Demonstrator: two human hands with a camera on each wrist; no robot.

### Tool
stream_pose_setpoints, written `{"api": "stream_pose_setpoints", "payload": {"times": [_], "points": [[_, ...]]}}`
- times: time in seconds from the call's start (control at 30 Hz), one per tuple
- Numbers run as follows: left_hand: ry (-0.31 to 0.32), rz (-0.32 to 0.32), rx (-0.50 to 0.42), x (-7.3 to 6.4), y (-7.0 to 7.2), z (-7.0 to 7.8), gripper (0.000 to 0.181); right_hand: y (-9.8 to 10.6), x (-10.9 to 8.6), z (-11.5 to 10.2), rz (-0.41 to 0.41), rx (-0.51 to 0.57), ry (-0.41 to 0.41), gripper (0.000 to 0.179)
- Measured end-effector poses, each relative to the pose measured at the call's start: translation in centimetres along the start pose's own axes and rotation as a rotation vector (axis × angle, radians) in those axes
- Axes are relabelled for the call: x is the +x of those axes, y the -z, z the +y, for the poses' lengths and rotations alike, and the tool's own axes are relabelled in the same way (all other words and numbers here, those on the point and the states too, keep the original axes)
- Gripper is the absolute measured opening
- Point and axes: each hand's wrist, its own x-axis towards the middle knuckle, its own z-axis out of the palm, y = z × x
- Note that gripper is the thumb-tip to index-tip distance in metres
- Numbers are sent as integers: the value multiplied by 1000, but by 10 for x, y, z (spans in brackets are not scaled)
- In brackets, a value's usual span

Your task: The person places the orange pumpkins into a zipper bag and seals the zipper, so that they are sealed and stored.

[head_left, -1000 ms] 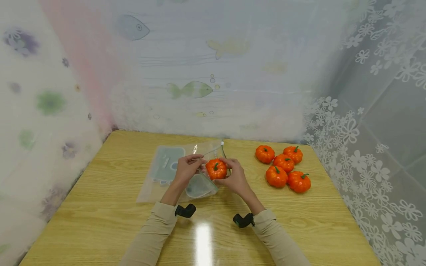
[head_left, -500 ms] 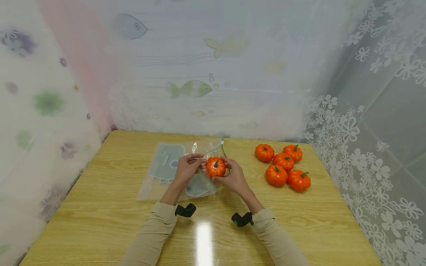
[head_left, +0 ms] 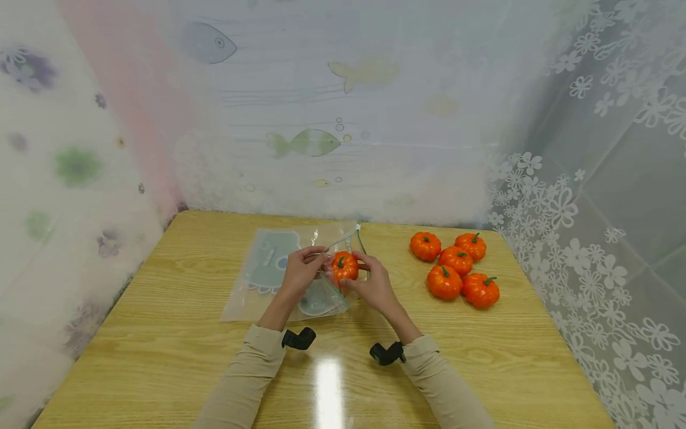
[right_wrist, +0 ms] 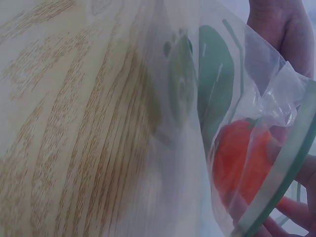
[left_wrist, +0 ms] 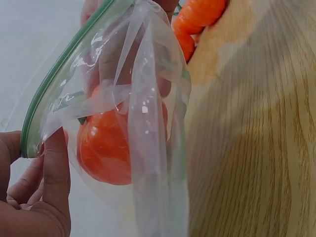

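A clear zip-lock bag (head_left: 236,307) with a green zip edge and a blue-green print lies on the table, its mouth spread toward the right. My left hand (head_left: 301,273) pinches the zip edge of the bag; the left wrist view shows its thumb and fingers (left_wrist: 56,177) on that edge. With my right hand (head_left: 377,287) I hold a small orange pumpkin (head_left: 345,266) with a green stem at the bag's mouth. Clear film lies over this pumpkin (right_wrist: 237,160) in the right wrist view, and the right fingers reach inside the zip edge.
Several more orange pumpkins (head_left: 456,262) sit clustered on the wooden table (head_left: 161,357), to the right of the hands. A curtain (head_left: 343,196) with fish prints hangs behind the table's back edge. Light glares off the table's front part.
The pumpkin has moved slightly left and deeper into the bag's mouth, with the right hand following it. My left hand stays on the bag's edge. The other pumpkins have not moved.
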Motion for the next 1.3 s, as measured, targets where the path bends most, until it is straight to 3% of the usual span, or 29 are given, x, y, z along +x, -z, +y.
{"api": "stream_pose_setpoints", "payload": {"times": [0.43,1.0,1.13,1.3], "points": [[-5,11,-6,-3,-1,3,30,-4,1,0,2,-3,13,65],[-26,-16,-96,-4,0,8,27,-6,5,-3,-147,-39,28,52],[-25,-26,-88,-5,2,7,31,-3,2,-6,-127,-56,75,50],[-11,-25,-50,-5,5,5,33,7,-4,-16,-58,-28,72,44]]}}
